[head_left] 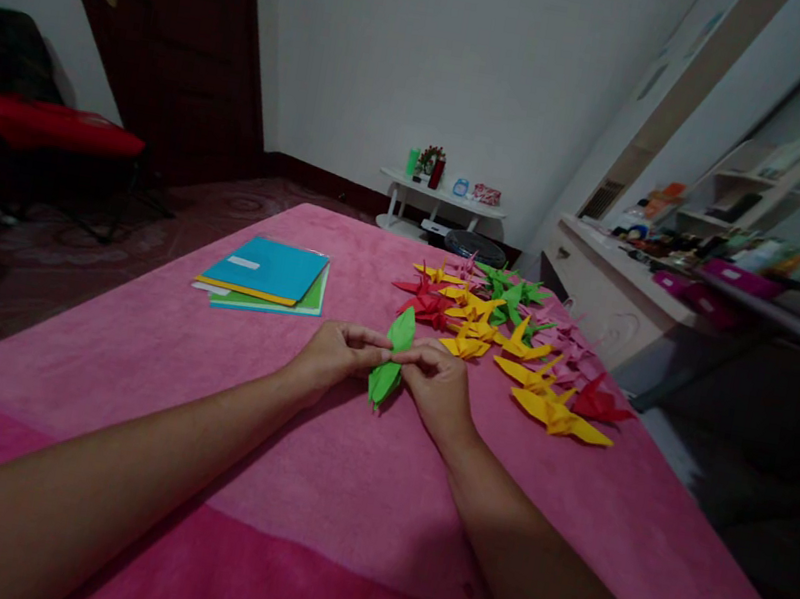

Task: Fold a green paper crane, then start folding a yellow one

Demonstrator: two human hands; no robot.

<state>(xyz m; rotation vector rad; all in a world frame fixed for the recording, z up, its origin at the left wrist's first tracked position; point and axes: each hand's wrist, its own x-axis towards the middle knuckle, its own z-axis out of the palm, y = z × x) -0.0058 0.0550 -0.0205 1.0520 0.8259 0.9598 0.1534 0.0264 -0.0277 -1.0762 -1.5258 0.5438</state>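
Observation:
A narrow folded piece of green paper point(392, 359) stands on end between my two hands over the pink cloth point(220, 382). My left hand point(337, 353) pinches it from the left, fingers closed on its middle. My right hand point(438, 385) pinches the same fold from the right, fingertips meeting those of the left hand. Just beyond and to the right lie several finished paper cranes point(508, 335) in yellow, red, green and pink.
A stack of coloured paper sheets point(267, 275) with a blue one on top lies at the back left of the pink surface. A white low table point(440, 201) stands by the far wall, a cluttered desk point(646, 278) at right, a dark door point(176, 31) at left.

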